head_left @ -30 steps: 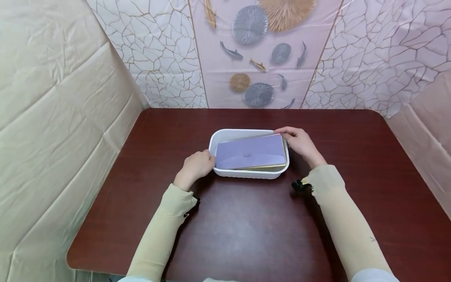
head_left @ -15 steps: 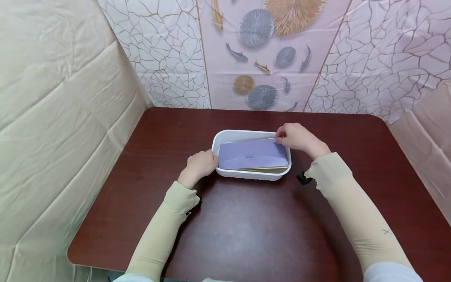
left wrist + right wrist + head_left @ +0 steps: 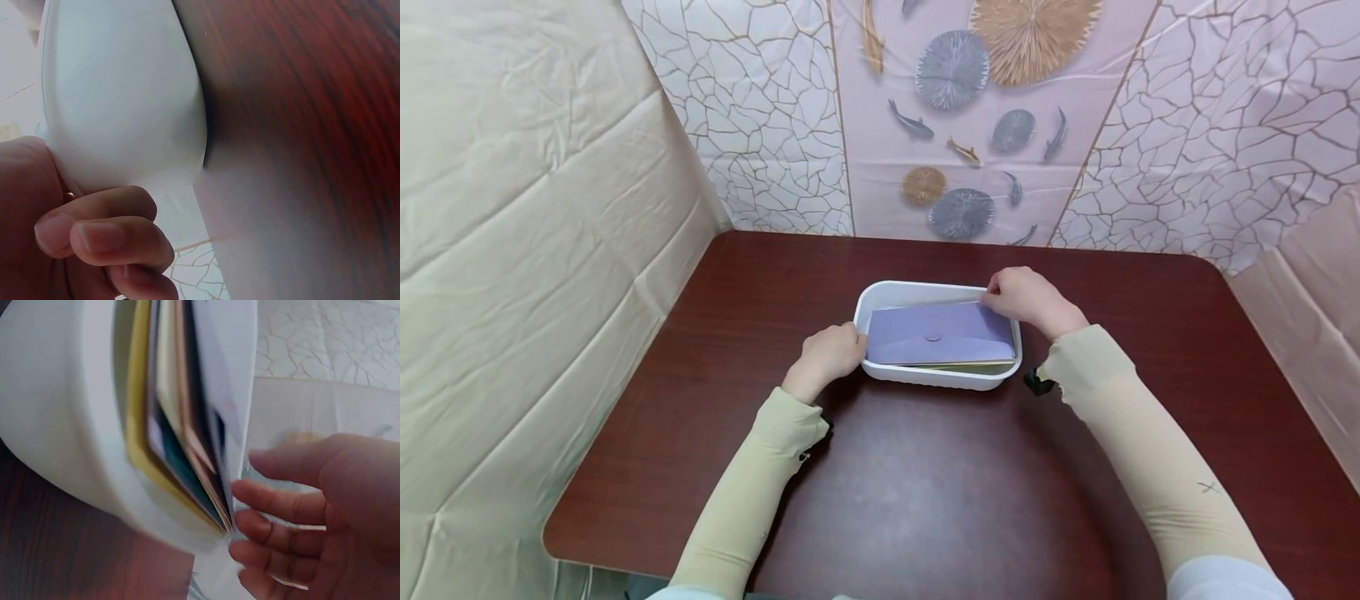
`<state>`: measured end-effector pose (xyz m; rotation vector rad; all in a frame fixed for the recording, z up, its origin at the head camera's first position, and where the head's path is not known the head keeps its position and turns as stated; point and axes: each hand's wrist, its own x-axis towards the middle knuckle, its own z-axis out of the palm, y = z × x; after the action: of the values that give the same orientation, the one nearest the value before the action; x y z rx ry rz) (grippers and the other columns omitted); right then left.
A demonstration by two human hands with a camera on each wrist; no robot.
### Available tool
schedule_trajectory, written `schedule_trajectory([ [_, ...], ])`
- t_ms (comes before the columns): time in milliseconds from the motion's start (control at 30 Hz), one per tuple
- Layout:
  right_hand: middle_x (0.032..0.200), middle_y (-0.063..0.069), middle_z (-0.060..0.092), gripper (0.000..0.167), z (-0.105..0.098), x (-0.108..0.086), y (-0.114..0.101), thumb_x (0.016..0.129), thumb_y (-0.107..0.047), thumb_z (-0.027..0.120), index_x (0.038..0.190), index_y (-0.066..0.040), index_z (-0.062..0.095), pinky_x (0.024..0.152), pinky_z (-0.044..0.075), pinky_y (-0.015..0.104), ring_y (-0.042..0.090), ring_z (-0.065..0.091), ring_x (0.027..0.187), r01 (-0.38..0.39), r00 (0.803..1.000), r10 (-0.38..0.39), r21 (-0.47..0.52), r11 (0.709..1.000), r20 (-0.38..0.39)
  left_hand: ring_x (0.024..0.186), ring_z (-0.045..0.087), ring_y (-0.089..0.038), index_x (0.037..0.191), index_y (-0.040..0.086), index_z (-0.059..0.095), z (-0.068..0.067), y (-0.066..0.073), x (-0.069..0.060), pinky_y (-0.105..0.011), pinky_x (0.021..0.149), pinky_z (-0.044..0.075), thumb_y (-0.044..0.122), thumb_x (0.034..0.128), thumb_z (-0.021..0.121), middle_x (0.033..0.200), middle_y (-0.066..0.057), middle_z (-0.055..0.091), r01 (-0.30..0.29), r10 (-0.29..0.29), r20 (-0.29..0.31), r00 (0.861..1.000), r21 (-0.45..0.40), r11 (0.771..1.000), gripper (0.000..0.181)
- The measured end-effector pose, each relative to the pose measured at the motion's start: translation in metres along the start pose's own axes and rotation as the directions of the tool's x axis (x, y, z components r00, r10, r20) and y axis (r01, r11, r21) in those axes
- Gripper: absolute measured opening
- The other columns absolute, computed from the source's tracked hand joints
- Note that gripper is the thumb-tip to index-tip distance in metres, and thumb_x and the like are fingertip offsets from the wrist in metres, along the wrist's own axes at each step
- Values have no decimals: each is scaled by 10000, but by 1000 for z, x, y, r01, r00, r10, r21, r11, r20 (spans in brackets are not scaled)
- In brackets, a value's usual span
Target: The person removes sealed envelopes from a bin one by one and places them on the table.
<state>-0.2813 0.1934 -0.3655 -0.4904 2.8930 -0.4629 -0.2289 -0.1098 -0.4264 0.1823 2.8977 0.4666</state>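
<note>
A white plastic bin (image 3: pixel 925 377) holds a stack of envelopes, a purple envelope (image 3: pixel 940 333) with a round clasp on top. In the right wrist view, a yellow envelope (image 3: pixel 139 419) and other coloured edges fan out beneath. My left hand (image 3: pixel 831 357) grips the bin's left end; its curled fingers (image 3: pixel 125 240) show below the rim in the left wrist view. My right hand (image 3: pixel 1030 298) is at the back right corner of the stack. From the right wrist, the fingertips (image 3: pixel 244 522) lie close against the envelopes' corner, with thumb and fingers slightly apart.
The bin stands on a dark red-brown table (image 3: pixel 925 483) with rounded corners. A patterned backdrop (image 3: pixel 970 125) hangs behind it, and pale cloth (image 3: pixel 535 250) covers the left side. A dark wrist camera (image 3: pixel 1039 382) sits under the right cuff.
My right hand has shifted from the bin's back right rim onto the envelopes' corner. The stack lies slightly straighter in the bin. My left hand keeps its grip.
</note>
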Motion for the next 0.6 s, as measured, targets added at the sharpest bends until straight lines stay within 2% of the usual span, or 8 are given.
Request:
schedule_trajectory([
  [100, 629, 23, 575, 280, 2, 2, -6, 941, -185, 573, 696, -70, 643, 581, 415, 364, 199, 496, 594, -22, 1000, 22, -36, 999, -13, 990, 657, -374, 1016, 38, 660, 0, 1, 0, -548, 789, 502, 309, 1038, 367, 1100, -192, 687, 5, -5, 2, 1000, -2, 1000, 400],
  [200, 579, 17, 484, 351, 5, 5, -9, 944, -199, 545, 604, -113, 533, 563, 384, 367, 199, 445, 574, -46, 999, 45, -58, 997, -14, 1001, 655, -374, 1020, 39, 661, 0, 1, -1, -552, 794, 499, 307, 1037, 365, 1108, -191, 687, 9, -9, -2, 1000, -4, 1000, 400],
  [267, 584, 34, 486, 362, 8, 7, -10, 946, -213, 535, 599, -113, 515, 569, 399, 385, 216, 456, 584, -68, 998, 67, -64, 996, -19, 1005, 654, -378, 1020, 39, 661, 0, 2, -1, -555, 794, 498, 307, 1035, 363, 1109, -190, 687, 9, -9, -3, 1000, -6, 1000, 400],
  [433, 673, 61, 538, 255, 14, 10, -9, 945, -226, 529, 732, -86, 554, 593, 414, 400, 243, 503, 643, -101, 994, 99, -42, 994, -49, 987, 658, -378, 1004, 37, 657, 1, 2, -1, -554, 784, 500, 308, 1032, 362, 1083, -191, 689, 10, -10, 1, 1000, -6, 1000, 401],
  [500, 679, 47, 518, 233, 17, 11, -11, 945, -222, 522, 750, -95, 545, 592, 395, 387, 232, 491, 647, -93, 995, 92, -32, 995, -51, 978, 659, -372, 997, 38, 655, 1, 2, -1, -550, 781, 501, 309, 1031, 360, 1073, -189, 689, 12, -12, -1, 1000, -6, 1000, 403],
  [600, 629, 21, 443, 288, 21, 14, -17, 957, -227, 510, 696, -106, 510, 578, 359, 365, 204, 438, 610, -66, 997, 65, -17, 998, -28, 974, 656, -355, 996, 47, 652, 1, 0, -1, -544, 784, 496, 315, 1031, 354, 1066, -177, 687, 26, -26, -5, 1000, -11, 1000, 402],
])
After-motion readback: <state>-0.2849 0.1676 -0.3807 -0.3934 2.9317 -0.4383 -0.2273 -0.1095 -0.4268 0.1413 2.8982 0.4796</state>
